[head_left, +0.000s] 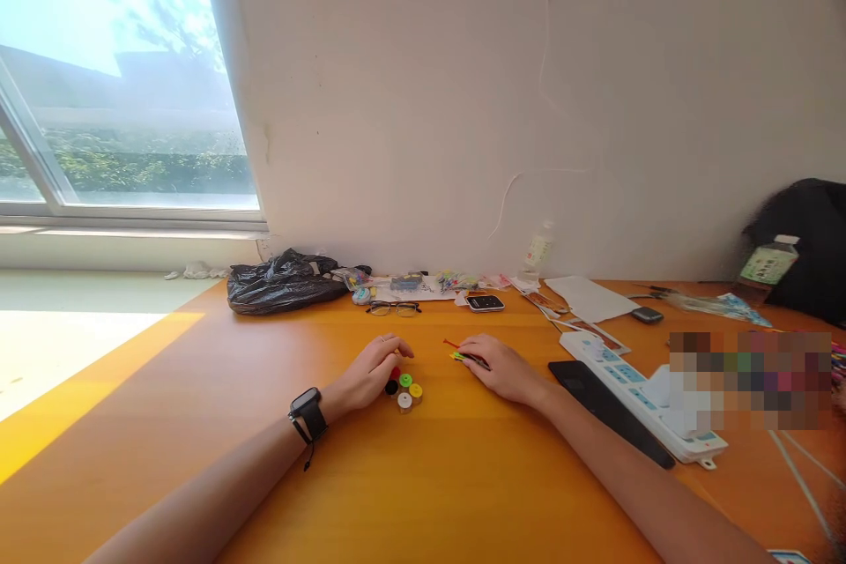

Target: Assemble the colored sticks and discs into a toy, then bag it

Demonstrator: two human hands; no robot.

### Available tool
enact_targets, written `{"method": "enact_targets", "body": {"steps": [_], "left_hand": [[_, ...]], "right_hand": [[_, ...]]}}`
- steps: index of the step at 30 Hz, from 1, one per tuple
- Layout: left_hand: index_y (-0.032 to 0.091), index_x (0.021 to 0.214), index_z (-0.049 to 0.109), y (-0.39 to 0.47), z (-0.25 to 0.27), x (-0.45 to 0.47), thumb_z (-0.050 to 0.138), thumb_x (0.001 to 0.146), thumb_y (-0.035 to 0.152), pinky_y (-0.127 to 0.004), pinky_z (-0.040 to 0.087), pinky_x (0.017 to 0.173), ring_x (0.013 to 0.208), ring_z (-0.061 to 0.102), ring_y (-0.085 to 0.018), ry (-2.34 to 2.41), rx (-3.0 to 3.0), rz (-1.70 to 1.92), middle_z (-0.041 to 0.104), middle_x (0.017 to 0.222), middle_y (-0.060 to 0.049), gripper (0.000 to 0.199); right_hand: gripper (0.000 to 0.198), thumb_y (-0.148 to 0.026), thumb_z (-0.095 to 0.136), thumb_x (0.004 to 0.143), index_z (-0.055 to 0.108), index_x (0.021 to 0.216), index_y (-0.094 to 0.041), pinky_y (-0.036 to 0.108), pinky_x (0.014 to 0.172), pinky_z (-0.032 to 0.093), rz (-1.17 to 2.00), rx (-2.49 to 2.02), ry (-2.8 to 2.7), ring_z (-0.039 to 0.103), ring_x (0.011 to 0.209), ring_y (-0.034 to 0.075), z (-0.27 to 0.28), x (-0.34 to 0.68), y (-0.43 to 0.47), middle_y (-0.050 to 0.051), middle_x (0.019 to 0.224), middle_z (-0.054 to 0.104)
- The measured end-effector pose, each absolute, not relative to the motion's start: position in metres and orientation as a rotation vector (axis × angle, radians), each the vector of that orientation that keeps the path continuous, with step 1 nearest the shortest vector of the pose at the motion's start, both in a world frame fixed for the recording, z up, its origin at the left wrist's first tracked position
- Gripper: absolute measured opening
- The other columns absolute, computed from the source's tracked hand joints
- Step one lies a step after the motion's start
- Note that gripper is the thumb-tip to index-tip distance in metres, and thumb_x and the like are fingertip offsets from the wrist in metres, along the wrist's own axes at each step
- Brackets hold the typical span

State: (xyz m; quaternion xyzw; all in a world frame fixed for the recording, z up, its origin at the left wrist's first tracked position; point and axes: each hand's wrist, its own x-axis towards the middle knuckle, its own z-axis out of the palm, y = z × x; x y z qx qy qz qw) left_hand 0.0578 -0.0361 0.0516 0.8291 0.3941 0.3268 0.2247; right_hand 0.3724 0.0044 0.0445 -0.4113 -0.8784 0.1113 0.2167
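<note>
My left hand [375,370] rests on the orange wooden table with its fingers loosely curved and apart, holding nothing. Just beside it, partly behind its thumb side, stands a cluster of small round pots with coloured tops: a green pot [405,381], a yellow pot [416,391], a white pot [404,403], a black pot [392,388] and a red one partly hidden. To the right, my right hand [499,366] has its fingers closed over several thin coloured sticks [456,356]. Their red, green, yellow and dark ends poke out; the fingers hide the rest.
A black plastic bag [284,282], glasses [394,309] and a small black-faced device [485,304] lie toward the wall. On the right are a white power strip [634,388], a dark flat slab [595,405], white paper [591,295] and a bottle [538,251].
</note>
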Motion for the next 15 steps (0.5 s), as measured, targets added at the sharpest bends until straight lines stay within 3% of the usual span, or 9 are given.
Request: {"method": "enact_targets", "body": {"steps": [4,6,9,15], "left_hand": [[0.021,0.089,0.064,-0.028,0.049,0.050,0.055,0.084,0.022,-0.034,0.046,0.083,0.090,0.059,-0.022,1.244,2.393,0.749,0.066,0.095,-0.005,0.010],[0.021,0.088,0.063,-0.026,0.047,0.050,0.057,0.083,0.021,-0.033,0.045,0.080,0.088,0.059,-0.021,1.267,2.468,0.708,0.065,0.093,-0.004,0.008],[0.022,0.086,0.058,-0.026,0.045,0.052,0.055,0.088,0.024,-0.032,0.043,0.076,0.085,0.058,-0.021,1.311,2.501,0.704,0.065,0.091,-0.004,0.004],[0.023,0.082,0.047,-0.025,0.038,0.056,0.047,0.102,0.036,-0.031,0.037,0.067,0.075,0.055,-0.020,1.439,2.446,0.714,0.060,0.082,-0.003,0.024]], "right_hand": [[0.027,-0.026,0.052,0.103,0.078,0.109,-0.022,0.037,0.096,0.051,0.292,-1.157,-2.419,0.067,0.105,0.025,0.044,0.373,0.007,0.010,0.115,0.075],[0.027,-0.025,0.052,0.103,0.079,0.105,-0.022,0.036,0.093,0.051,0.277,-1.159,-2.405,0.068,0.101,0.024,0.044,0.372,0.008,0.009,0.110,0.075],[0.027,-0.022,0.051,0.102,0.078,0.100,-0.021,0.035,0.090,0.051,0.258,-1.164,-2.367,0.068,0.097,0.024,0.044,0.373,0.011,0.009,0.105,0.075],[0.023,-0.024,0.054,0.101,0.076,0.106,-0.021,0.034,0.086,0.049,0.262,-1.217,-2.290,0.067,0.094,0.023,0.040,0.376,0.015,0.009,0.104,0.073]]}}
